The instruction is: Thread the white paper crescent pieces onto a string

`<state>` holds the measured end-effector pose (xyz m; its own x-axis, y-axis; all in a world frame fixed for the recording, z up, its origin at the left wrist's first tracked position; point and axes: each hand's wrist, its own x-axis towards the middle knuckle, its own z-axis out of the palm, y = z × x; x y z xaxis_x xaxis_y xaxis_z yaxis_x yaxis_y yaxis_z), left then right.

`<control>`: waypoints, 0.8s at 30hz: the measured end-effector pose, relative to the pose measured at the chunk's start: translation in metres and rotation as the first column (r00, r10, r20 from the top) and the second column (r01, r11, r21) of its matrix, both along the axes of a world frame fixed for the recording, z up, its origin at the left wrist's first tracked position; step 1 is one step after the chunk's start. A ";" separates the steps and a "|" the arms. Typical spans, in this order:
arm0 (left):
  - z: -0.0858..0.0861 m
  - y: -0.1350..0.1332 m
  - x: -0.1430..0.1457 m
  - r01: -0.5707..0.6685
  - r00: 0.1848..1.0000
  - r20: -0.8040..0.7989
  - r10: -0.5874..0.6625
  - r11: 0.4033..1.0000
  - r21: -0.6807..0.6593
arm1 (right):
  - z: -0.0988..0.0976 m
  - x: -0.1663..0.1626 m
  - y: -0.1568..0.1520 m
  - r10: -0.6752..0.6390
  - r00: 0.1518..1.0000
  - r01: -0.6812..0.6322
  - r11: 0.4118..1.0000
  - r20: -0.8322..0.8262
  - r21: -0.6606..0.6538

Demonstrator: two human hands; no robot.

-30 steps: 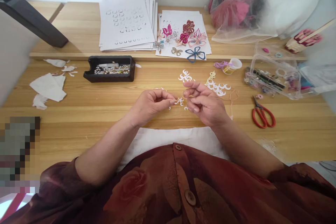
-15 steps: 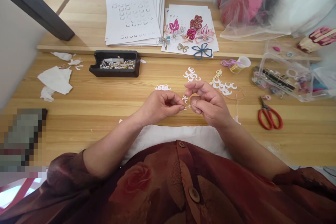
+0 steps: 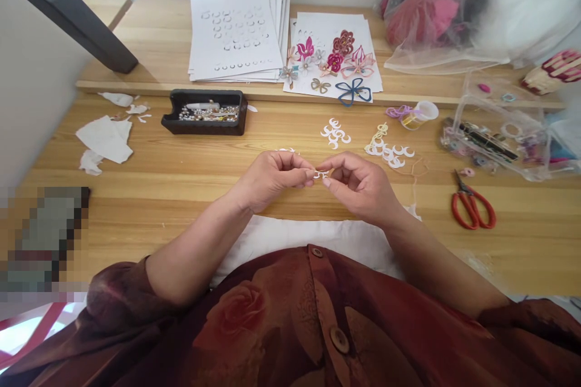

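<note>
My left hand [image 3: 275, 180] is closed in a pinch, with a small white piece [image 3: 317, 175] at its fingertips; its exact shape is partly hidden. Facing it, my right hand [image 3: 361, 187] has curled fingers, its index tip close against the left fingertips and its thumb tip a little lower. What the right fingers hold is too small to make out. White crescent pieces [image 3: 324, 175] show in the gap between the hands, probably on the table behind. More white crescents [image 3: 334, 133] lie beyond the hands, and others [image 3: 394, 153] sit beside pale yellow cord [image 3: 377, 136].
Red-handled scissors [image 3: 473, 205] lie at the right, below a clear plastic box [image 3: 526, 127]. A black tray [image 3: 206, 128] of beads stands left of centre, near white scraps [image 3: 109, 138]. Flower ornaments [image 3: 354, 92] and stacked paper sheets [image 3: 236, 30] rest on the raised shelf.
My right hand's raised index finger has come down to the left fingertips, and the hands have moved closer together. The view has shifted slightly.
</note>
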<state>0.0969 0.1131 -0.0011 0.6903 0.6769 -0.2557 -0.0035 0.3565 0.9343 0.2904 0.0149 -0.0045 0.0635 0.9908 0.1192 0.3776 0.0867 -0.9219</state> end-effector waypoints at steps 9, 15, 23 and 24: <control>-0.001 0.000 0.000 -0.026 1.000 0.002 0.026 0.999 -0.021 | 0.001 -0.003 0.002 -0.048 0.990 0.026 0.986 0.130 0.163; -0.004 0.000 0.000 -0.112 0.994 -0.007 0.113 0.993 0.048 | 0.007 -0.005 -0.001 -0.067 0.979 0.011 0.960 0.191 0.279; 0.005 -0.005 0.005 -0.126 0.978 -0.146 0.146 0.982 0.139 | 0.007 -0.009 -0.002 -0.072 0.963 -0.044 0.910 0.261 0.413; 0.004 -0.006 0.005 -0.114 0.979 -0.156 0.134 0.985 0.133 | 0.006 -0.010 -0.002 -0.106 0.957 -0.020 0.904 0.269 0.427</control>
